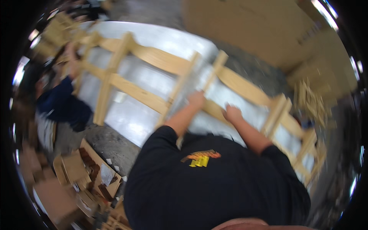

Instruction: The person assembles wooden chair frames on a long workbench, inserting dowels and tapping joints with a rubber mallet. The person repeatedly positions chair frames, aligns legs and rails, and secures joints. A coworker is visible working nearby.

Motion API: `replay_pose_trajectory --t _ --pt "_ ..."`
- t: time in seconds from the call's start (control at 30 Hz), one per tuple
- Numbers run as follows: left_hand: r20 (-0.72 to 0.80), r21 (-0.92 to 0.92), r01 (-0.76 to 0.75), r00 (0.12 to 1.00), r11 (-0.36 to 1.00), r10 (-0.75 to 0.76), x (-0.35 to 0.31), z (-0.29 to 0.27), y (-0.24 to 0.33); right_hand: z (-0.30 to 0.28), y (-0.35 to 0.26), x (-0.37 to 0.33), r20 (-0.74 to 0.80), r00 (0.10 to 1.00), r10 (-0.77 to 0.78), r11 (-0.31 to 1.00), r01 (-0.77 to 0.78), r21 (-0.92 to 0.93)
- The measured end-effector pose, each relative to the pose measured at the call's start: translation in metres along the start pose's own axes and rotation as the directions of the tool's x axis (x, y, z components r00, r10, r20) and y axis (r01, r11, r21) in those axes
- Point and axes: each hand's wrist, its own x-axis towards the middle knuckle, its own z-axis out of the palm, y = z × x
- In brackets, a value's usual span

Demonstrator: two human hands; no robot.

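Observation:
A pale wooden frame [245,88] with posts and wavy rails lies before me on a shiny metal-topped table [153,32]. My left hand [196,100] is closed at the lower end of one of its posts, where the lower rail [214,111] meets it. Over that same rail, a little to the right, is my right hand [232,114]; motion smears its fingers, so its grip is unclear. A second wooden frame of the same kind [140,90] lies to the left, its end post close to my left forearm.
At the far left a person in a dark blue shirt [63,99] reaches to the left frame. Opened cardboard boxes [73,168] crowd the floor at lower left. Large cardboard sheets [245,30] stand beyond the table. More wooden pieces [310,101] are stacked at right.

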Motion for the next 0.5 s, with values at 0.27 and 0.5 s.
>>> replay_pose_trajectory --t 0.27,0.5 --pt "0.134 -0.038 0.163 0.979 0.986 -0.156 0.006 -0.029 0.028 0.005 0.013 -0.009 -0.189 0.980 -0.069 0.983 0.099 0.156" --pt "0.070 0.045 0.025 0.997 0.999 -0.028 0.013 -0.019 0.020 -0.012 0.089 -0.044 -0.117 0.935 0.334 0.885 -0.269 0.380"
